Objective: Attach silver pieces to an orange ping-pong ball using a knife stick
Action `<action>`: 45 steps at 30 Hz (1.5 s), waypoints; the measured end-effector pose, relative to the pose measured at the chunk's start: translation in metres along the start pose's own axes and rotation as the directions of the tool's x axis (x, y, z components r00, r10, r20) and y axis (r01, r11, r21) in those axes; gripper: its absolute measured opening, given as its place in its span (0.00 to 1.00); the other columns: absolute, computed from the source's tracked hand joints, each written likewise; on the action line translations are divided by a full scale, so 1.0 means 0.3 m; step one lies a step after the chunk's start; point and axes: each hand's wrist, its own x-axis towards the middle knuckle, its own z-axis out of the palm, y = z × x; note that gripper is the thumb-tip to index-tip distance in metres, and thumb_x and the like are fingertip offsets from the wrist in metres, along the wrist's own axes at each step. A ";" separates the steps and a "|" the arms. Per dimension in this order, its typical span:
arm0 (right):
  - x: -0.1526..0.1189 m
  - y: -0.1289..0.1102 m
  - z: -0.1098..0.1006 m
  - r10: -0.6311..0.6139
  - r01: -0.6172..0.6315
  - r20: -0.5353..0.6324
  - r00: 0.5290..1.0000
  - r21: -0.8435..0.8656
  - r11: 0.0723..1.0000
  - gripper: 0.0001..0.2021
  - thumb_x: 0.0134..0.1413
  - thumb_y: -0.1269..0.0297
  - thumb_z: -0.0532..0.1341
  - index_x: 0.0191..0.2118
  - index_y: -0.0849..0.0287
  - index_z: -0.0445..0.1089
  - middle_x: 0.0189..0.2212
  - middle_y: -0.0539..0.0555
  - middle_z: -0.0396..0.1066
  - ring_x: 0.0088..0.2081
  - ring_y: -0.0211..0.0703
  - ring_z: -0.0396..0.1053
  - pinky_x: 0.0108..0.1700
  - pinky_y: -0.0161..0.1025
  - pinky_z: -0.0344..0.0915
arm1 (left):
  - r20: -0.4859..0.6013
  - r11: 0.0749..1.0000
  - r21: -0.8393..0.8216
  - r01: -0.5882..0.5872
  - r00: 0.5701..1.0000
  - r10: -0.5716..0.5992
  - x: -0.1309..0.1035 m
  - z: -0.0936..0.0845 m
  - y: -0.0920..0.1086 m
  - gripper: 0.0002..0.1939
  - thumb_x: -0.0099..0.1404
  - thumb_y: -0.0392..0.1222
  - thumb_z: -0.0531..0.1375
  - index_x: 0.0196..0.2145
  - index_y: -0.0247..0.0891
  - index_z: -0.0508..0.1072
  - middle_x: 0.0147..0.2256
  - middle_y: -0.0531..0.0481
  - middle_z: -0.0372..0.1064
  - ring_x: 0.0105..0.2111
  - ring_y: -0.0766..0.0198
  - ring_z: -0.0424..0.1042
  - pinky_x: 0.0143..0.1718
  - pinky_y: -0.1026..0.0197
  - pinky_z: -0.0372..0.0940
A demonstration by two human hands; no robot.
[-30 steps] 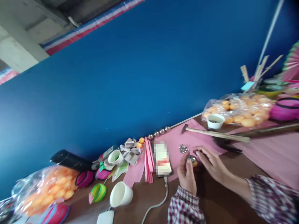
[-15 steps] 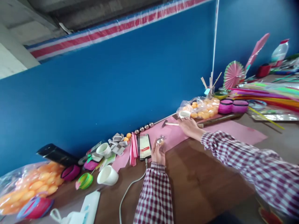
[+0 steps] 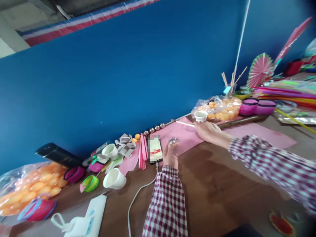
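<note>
Palm up, my left hand (image 3: 171, 154) lies beside the phone, with its fingers curled around a shiny silver object (image 3: 173, 140). Its surface looks uneven, and I cannot make out its exact kind. My right hand (image 3: 209, 132) reaches palm down over the pink paper (image 3: 186, 138). Its fingers are closed at the pale handle of a small hammer (image 3: 184, 123), whose head points left toward the wall. The rest of the handle is hidden by the hand. Just behind my right fingers stands a white cup (image 3: 200, 116).
A phone (image 3: 155, 149) with a white cable (image 3: 135, 200) lies left of my left hand. Several metal balls (image 3: 157, 128) line the blue wall (image 3: 123, 75). Bags of orange balls (image 3: 223, 110), a tipped white cup (image 3: 115, 178) and a power strip (image 3: 95, 210) surround the workspace.
The view has shifted, and my right hand has moved slightly right. The hammer's head now lies nearer the wall, and more of its handle shows. My left hand still holds the silver object.
</note>
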 end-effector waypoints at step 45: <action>-0.321 -0.063 -0.057 -0.239 0.285 -0.179 0.954 0.315 0.905 0.20 0.55 0.70 0.47 0.54 0.55 0.58 0.39 0.53 0.73 0.33 0.39 0.72 0.32 0.34 0.67 | -0.085 0.998 -0.018 0.056 0.995 -0.057 0.002 0.001 0.004 0.12 0.54 0.36 0.59 0.39 0.39 0.69 0.35 0.46 0.71 0.34 0.63 0.71 0.40 0.57 0.64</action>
